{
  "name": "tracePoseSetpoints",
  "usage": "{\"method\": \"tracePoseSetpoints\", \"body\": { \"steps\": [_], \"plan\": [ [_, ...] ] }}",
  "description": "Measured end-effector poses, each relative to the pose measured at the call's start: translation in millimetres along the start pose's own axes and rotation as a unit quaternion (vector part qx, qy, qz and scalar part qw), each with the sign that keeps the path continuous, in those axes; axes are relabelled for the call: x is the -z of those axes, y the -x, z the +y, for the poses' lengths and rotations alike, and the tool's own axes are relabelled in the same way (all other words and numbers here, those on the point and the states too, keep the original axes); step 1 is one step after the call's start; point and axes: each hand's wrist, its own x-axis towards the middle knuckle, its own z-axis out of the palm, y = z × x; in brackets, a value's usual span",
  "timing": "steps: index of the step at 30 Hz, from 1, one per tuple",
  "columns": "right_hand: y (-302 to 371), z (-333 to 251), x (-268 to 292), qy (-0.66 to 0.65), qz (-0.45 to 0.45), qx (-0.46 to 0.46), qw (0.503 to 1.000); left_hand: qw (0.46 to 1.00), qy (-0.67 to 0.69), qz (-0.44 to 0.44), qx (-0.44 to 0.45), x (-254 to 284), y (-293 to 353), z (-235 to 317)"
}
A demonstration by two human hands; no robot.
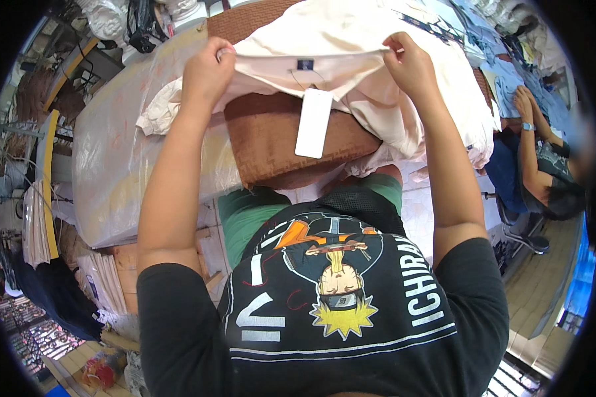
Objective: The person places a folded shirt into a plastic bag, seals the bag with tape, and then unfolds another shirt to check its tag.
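A cream-coloured garment (271, 33), which looks like a shirt, is stretched between my two hands above the table. My left hand (208, 71) pinches one end of its neckline, and my right hand (410, 63) pinches the other end. A small dark label (304, 65) sits inside the neck. From a thin string hangs a blank white tag (314, 124), in front of a brown patterned cloth (291, 149) on the table edge. One sleeve of the garment droops to the left, and its body spreads away over the table on the right.
Clear plastic sheeting (132, 145) covers the table's left part. At the right, another person's hands (524, 106) rest by light-blue garments (503, 79). Stacked folded clothes (99, 284) lie at the lower left. A black plastic bag (144, 26) is at the back left.
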Motion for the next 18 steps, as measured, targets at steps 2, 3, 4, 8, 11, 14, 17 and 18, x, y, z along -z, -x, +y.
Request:
{"method": "tracePoseSetpoints", "body": {
  "steps": [2, 3, 4, 8, 11, 14, 17, 18],
  "plan": [
    [-20, 20, -19, -0.008, -0.07, -0.037, 0.997, 0.999, -0.045, 0.012, -0.018, -15, -23, -15],
    [-29, 23, -26, -0.014, -0.105, -0.05, 0.993, 0.997, -0.068, 0.023, -0.025, -23, -39, -31],
    [-32, 12, -26, -0.07, -0.128, -0.074, 0.987, 0.994, -0.101, -0.03, 0.004, -31, -49, -72],
    [-10, 23, 4, -0.166, -0.143, -0.116, 0.969, 0.974, -0.076, -0.206, 0.06, -35, -24, -67],
    [14, 53, 15, -0.123, -0.161, -0.096, 0.975, 0.982, 0.01, -0.183, 0.034, -19, 2, -86],
    [33, 56, 16, -0.072, -0.2, -0.139, 0.967, 0.977, 0.045, -0.19, 0.083, -4, 18, -99],
    [40, 64, 2, -0.088, -0.276, -0.192, 0.938, 0.971, -0.003, -0.216, 0.106, 4, 26, -89],
    [41, 67, 1, -0.089, -0.297, -0.198, 0.93, 0.966, -0.041, -0.233, 0.106, 6, 25, -86]
  ]
}}
